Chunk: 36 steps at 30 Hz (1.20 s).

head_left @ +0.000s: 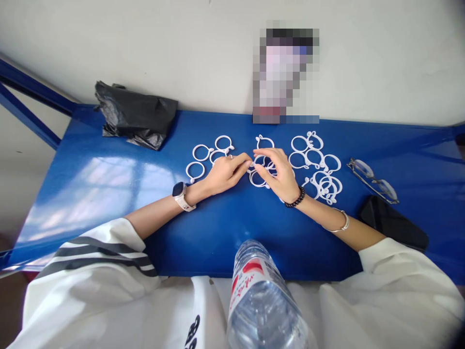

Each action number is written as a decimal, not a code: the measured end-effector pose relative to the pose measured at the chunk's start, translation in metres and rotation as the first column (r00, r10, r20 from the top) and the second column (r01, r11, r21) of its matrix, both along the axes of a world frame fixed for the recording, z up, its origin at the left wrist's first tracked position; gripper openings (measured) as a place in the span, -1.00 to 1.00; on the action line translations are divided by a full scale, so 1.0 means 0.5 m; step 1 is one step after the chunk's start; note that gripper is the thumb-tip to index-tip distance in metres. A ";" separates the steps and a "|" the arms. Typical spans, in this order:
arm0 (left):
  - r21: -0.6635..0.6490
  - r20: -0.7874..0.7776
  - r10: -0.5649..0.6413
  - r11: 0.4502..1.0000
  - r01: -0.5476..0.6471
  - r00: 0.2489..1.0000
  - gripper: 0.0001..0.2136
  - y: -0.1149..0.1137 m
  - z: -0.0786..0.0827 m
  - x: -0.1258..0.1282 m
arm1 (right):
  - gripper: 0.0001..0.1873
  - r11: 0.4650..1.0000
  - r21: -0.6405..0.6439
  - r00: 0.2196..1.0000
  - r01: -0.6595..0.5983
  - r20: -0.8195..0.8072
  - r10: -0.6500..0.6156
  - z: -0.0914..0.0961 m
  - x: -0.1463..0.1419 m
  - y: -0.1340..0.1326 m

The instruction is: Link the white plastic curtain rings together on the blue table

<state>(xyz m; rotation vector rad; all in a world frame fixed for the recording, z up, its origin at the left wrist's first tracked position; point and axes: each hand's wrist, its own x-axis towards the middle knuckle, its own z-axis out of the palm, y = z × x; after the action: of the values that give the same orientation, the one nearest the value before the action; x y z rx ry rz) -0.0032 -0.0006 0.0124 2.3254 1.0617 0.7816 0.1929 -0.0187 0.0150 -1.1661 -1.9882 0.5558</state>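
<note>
Several white plastic rings lie on a blue table [109, 179]. My left hand [227, 172], with a watch on its wrist, rests on the table with its fingers pinched on a white ring [250, 167] at the centre. My right hand [279, 174], a dark bead bracelet at its wrist, lies over a small heap of rings [258, 178] and its fingertips meet the left hand's at that same ring. A group of rings [209, 154] lies left of my left hand. A larger pile of rings [317, 165] lies right of my right hand.
A crumpled black plastic bag [136, 118] sits at the back left. Glasses [374, 180] and a black phone [392, 223] lie at the right. A clear water bottle [259, 300] stands close in front of me. A white wall runs behind the table.
</note>
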 end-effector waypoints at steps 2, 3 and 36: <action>-0.003 -0.005 -0.012 1.000 0.012 1.000 -0.70 0.000 0.001 0.001 | -0.76 1.000 -0.027 1.000 -0.009 0.015 0.009 -0.003 0.001 0.001; -0.004 -0.007 -0.018 1.000 0.018 1.000 -0.70 -0.001 0.001 0.002 | -0.78 0.999 -0.038 1.000 -0.011 0.014 0.011 -0.004 0.001 0.001; 0.099 -0.129 -0.064 0.992 0.077 0.990 -0.69 0.002 -0.009 -0.001 | -0.84 0.999 -0.038 0.959 0.005 0.282 0.006 -0.011 -0.005 0.003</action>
<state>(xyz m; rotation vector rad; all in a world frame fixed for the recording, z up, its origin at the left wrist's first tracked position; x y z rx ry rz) -0.0037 0.0003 0.0079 2.5140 1.0065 0.6861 0.1905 -0.0171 0.0097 -1.3297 -2.2258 0.4489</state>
